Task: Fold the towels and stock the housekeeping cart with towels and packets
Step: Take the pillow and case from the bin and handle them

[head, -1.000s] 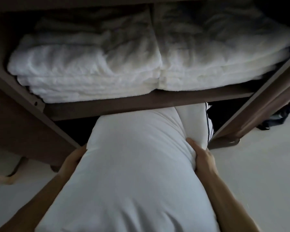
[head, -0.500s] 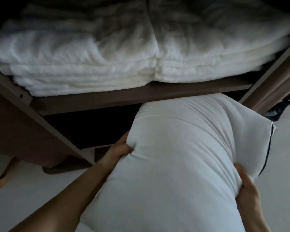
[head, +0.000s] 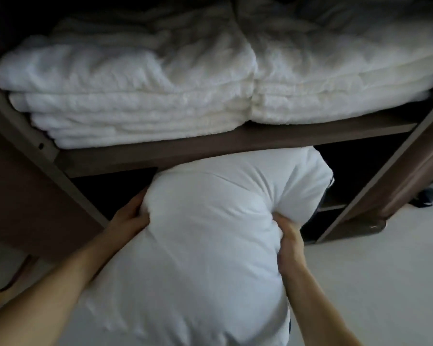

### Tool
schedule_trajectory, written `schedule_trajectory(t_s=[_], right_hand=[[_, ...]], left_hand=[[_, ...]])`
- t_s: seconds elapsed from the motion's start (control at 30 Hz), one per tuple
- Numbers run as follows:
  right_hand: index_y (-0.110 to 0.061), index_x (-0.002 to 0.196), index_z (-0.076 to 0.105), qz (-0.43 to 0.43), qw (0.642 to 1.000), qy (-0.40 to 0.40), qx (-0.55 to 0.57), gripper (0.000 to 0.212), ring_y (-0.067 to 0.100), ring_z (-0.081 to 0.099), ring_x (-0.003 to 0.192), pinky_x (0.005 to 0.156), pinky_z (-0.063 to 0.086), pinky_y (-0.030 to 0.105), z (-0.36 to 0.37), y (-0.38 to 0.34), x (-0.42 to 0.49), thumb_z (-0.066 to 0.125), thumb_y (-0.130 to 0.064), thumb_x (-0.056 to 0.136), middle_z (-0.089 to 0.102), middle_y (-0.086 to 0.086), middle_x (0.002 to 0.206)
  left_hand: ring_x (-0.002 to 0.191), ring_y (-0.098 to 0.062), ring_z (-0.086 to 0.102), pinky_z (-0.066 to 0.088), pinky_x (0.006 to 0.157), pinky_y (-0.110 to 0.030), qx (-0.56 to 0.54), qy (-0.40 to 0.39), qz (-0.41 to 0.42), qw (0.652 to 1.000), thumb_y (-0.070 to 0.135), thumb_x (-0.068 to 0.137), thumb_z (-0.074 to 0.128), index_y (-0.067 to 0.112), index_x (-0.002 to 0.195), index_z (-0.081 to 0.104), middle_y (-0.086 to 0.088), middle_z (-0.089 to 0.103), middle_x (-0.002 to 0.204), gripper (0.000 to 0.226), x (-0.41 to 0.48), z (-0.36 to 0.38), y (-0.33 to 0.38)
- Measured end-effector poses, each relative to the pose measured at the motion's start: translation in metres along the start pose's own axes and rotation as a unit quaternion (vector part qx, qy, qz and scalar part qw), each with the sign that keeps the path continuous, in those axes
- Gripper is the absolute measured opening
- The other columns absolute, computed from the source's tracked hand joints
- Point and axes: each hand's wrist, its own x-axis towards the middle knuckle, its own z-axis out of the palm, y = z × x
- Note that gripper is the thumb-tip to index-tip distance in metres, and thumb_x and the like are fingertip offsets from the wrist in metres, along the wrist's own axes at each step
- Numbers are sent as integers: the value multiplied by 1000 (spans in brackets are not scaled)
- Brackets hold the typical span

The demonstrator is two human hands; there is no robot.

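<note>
Since the folded towels lie in two flat stacks side by side across the upper half of the frame, touching at the middle with their rounded fold edges facing out, they look already stocked, and the brown shelf under them is filled across its width. That probably explains why the white pillow is aimed at the dark compartment just beneath that shelf: its far end is tucked under the board's front edge at the centre of the frame, while most of its bulk hangs out toward the lower middle. The left grip is curled around the pillow's left flank with fingers pressed into the filling. The right grip is bunched on a fold of the cover at the right side, so I judge the soft mass is being squeezed narrower to steer it through the opening. To the right a slanted side post bounds the compartment, with a lower board faintly visible inside. Pale floor spreads beyond it, and something dark lies at the right edge, too dim to identify.
</note>
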Motion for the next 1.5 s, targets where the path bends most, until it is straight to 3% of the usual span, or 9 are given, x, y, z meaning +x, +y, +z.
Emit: schedule_trajectory(t_s=[0.17, 0.27, 0.4, 0.53, 0.73, 0.93, 1.23, 1.37, 1.5], right_hand=[[-1, 115, 66, -2, 999, 34, -32, 40, 1, 63, 60, 43, 40, 8, 43, -35, 49, 68, -23, 82, 69, 9, 104], [-5, 118, 65, 18, 997, 49, -61, 44, 8, 59, 73, 38, 37, 8, 56, -51, 62, 70, -29, 81, 68, 8, 106], [-11, 117, 67, 30, 995, 32, -91, 50, 9, 61, 73, 41, 42, 12, 57, -43, 73, 74, -38, 76, 67, -1, 95], [-12, 96, 70, 78, 994, -44, -65, 39, 16, 71, 57, 44, 51, 21, 38, -41, 89, 83, -37, 68, 75, 3, 76], [-14, 116, 69, 45, 984, -119, -128, 80, 23, 75, 90, 81, 57, 36, 25, -21, 112, 93, -51, 49, 76, 3, 102], [-18, 114, 68, 10, 991, -94, -97, 60, 14, 73, 67, 47, 53, 20, 55, -29, 128, 89, -41, 63, 76, -4, 80], [-2, 132, 55, -91, 976, -151, -130, 57, 26, 62, 109, 63, 44, 7, 139, -12, 194, 68, -38, 89, 64, 4, 113], [-13, 137, 53, -84, 984, -93, -124, 82, 12, 51, 82, 84, 36, 23, 142, -10, 197, 82, -51, 71, 53, -4, 104], [-30, 158, 15, -189, 945, -99, -247, 106, 30, 32, 142, 100, 32, 32, 115, -18, 176, 79, -50, 76, 22, 6, 161]], left_hand=[[133, -29, 45, 35, 96, -28, 128, 132, -41, 982, 27, 103, 46, 16, 148, 43, -12, 47, 148, 46, -5, -6, -7], [139, -21, 37, 27, 107, -16, 214, 202, 100, 951, 53, 100, 37, 11, 146, 45, -9, 41, 153, 63, -53, 21, 18], [149, -43, 10, 20, 107, -73, 477, 89, 299, 822, 88, 65, 46, 13, 156, 20, -20, 13, 162, 121, -96, 90, 10], [145, -52, 16, 23, 100, -78, 609, 44, 305, 731, 84, 55, 55, 16, 155, 18, -26, 18, 159, 127, -47, 80, -17], [148, -45, 8, 12, 106, -72, 645, 50, 266, 715, 85, 56, 46, 23, 158, 10, -17, 10, 163, 124, -7, 58, -55], [146, -48, 13, 19, 107, -72, 641, 115, 300, 697, 85, 59, 43, 20, 158, 3, -17, 13, 163, 125, 15, 50, -55], [147, -35, 20, 26, 110, -62, 649, 160, 261, 696, 88, 47, 52, 17, 157, 8, -10, 19, 162, 138, 72, 18, -42], [150, -34, 10, 21, 115, -61, 631, 157, 276, 708, 84, 44, 49, 21, 157, -7, -5, 4, 164, 140, 67, 22, -50], [152, -32, 1, 20, 114, -62, 650, 143, 259, 700, 85, 48, 57, 27, 155, -14, -3, -3, 164, 141, 61, 24, -48]])
